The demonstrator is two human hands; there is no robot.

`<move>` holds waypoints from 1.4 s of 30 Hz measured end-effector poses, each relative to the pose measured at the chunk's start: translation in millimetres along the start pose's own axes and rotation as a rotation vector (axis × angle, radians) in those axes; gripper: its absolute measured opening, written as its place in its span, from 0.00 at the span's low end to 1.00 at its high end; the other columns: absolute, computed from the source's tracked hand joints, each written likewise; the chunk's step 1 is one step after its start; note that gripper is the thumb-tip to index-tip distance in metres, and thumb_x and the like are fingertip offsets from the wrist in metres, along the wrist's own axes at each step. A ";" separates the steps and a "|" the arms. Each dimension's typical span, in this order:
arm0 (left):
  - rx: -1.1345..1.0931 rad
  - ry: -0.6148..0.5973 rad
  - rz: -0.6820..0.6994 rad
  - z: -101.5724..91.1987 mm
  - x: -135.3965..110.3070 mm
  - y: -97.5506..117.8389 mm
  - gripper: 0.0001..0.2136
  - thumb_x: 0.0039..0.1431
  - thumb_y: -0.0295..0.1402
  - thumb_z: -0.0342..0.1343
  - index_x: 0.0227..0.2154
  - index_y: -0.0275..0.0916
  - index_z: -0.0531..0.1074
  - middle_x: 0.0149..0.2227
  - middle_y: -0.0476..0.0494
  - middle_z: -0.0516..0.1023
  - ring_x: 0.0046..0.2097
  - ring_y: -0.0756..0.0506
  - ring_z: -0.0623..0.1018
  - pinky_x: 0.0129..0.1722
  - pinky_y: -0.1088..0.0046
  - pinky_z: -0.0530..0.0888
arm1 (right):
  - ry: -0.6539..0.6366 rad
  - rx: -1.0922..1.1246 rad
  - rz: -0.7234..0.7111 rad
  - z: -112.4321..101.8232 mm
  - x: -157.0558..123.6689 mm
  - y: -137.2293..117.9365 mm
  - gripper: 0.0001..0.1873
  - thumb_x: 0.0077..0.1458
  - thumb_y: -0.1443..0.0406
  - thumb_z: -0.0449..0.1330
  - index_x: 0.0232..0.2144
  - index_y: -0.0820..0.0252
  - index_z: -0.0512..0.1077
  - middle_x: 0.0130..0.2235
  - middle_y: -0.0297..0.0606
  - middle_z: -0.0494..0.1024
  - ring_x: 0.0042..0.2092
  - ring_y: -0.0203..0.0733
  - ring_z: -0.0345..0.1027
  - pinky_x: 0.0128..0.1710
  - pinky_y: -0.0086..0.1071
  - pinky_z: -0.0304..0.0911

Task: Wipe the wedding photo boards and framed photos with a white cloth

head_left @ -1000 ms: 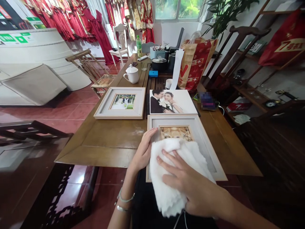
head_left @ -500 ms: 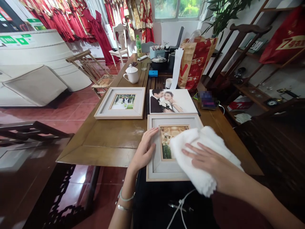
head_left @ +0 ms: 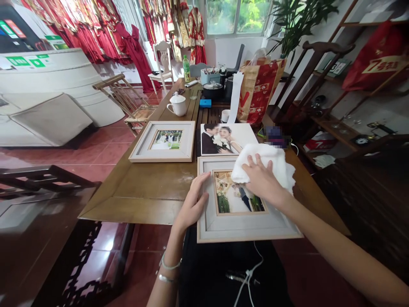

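Observation:
A pale picture frame (head_left: 246, 228) lies at the table's near edge, with a wedding photo (head_left: 234, 200) inside its inner border. My left hand (head_left: 195, 200) rests on the frame's left side, fingers stretched out along the rim. Over the upper right part of the frame, my right hand (head_left: 263, 179) holds a white cloth (head_left: 283, 166) down, fingers spread across it. The cloth covers the frame's upper right corner and part of the photo. Right behind the frame lies a photo print of a couple (head_left: 246, 136).
A second framed photo (head_left: 161, 155) lies to the left on the wooden table (head_left: 140, 183). Farther back stand a lidded white cup (head_left: 177, 105), a small blue box (head_left: 205, 103) and a red and brown paper bag (head_left: 258, 91). A phone (head_left: 274, 137) lies at the right.
My right hand has moved the white cloth up and away from me, from the lower right of the frame to its upper right. More of the photo shows. My left hand stays put.

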State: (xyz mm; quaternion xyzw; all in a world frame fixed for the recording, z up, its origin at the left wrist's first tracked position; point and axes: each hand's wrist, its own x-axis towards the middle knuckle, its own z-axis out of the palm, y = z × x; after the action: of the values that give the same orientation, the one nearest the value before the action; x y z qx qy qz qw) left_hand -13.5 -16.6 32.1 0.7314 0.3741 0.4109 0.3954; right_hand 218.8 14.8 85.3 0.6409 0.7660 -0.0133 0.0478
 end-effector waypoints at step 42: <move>-0.009 -0.004 0.031 0.2 2.1 5.9 0.13 0.60 0.22 0.43 0.42 0.43 0.67 0.48 0.42 0.70 0.54 0.42 0.66 0.58 0.58 0.63 | 0.096 0.300 -0.673 -3.0 29.9 14.9 0.29 0.49 0.71 0.57 0.55 0.70 0.66 0.64 0.54 0.61 0.67 0.51 0.44 0.65 0.52 0.41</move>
State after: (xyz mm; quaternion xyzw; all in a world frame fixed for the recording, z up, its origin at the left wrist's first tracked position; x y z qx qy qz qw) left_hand -11.2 -17.2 37.9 0.7360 0.3601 0.4172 0.3931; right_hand 228.1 47.1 86.2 0.3530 0.9247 -0.1103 -0.0899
